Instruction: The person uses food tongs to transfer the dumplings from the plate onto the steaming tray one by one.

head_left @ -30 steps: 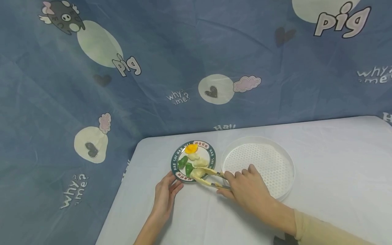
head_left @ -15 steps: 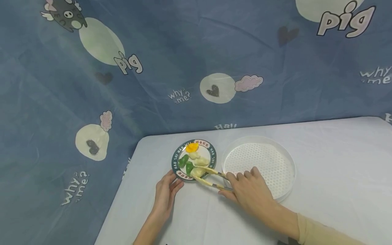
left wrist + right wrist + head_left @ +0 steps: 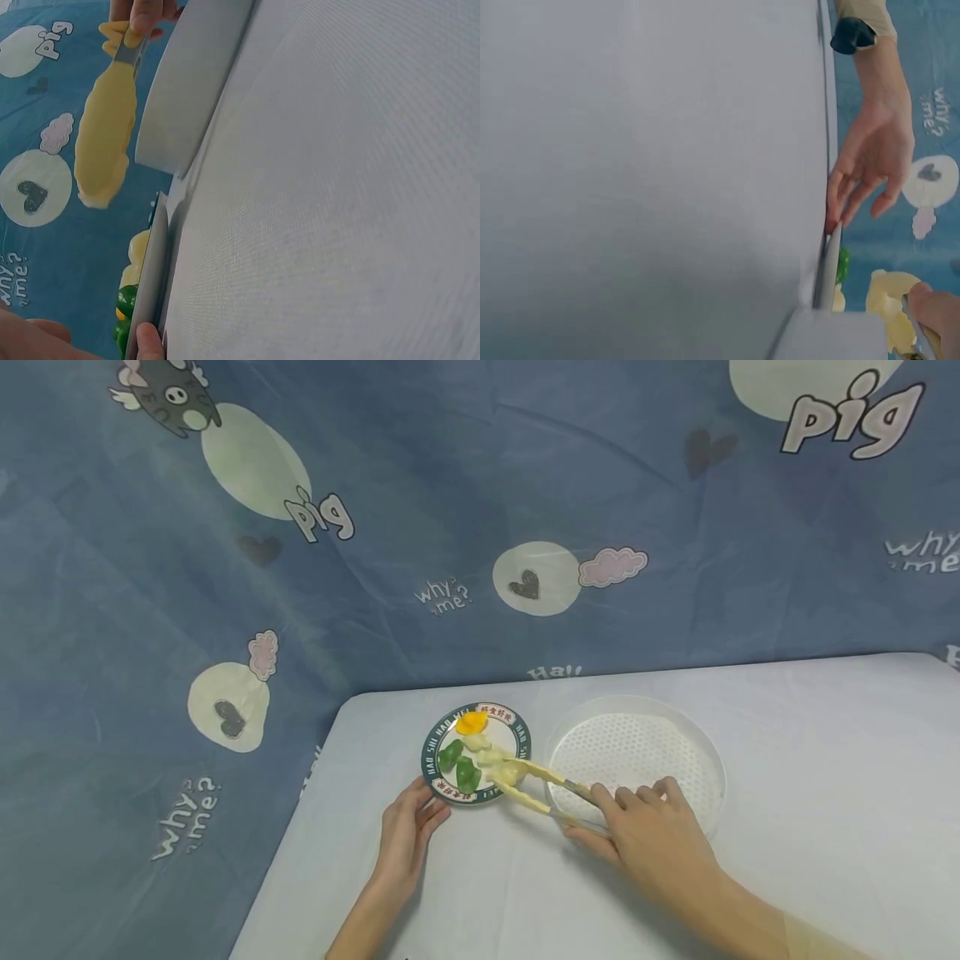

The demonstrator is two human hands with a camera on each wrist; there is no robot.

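Observation:
My right hand [image 3: 660,847] grips yellow tongs [image 3: 542,772] from the right. Between their tips is a pale yellow dumpling-shaped piece [image 3: 513,772], over the plate's right edge. In the left wrist view the tongs [image 3: 105,135] are raised above the table. My left hand [image 3: 401,839] holds the near-left rim of a small round plate [image 3: 429,760] with a green lettered border. On the plate lie two green dumpling-shaped pieces [image 3: 467,775], an orange-yellow one [image 3: 472,722] and pale ones [image 3: 476,742], the nearest partly hidden by the tongs.
A round white tray [image 3: 630,752] with a perforated base and raised wall stands just right of the plate, partly behind my right hand. A white cloth covers the table [image 3: 825,777]. Behind it hangs a blue printed curtain [image 3: 420,485].
My right hand has moved right with the tongs, carrying the pale dumpling-shaped piece from the plate's near side toward its right edge. My left hand stays at the rim.

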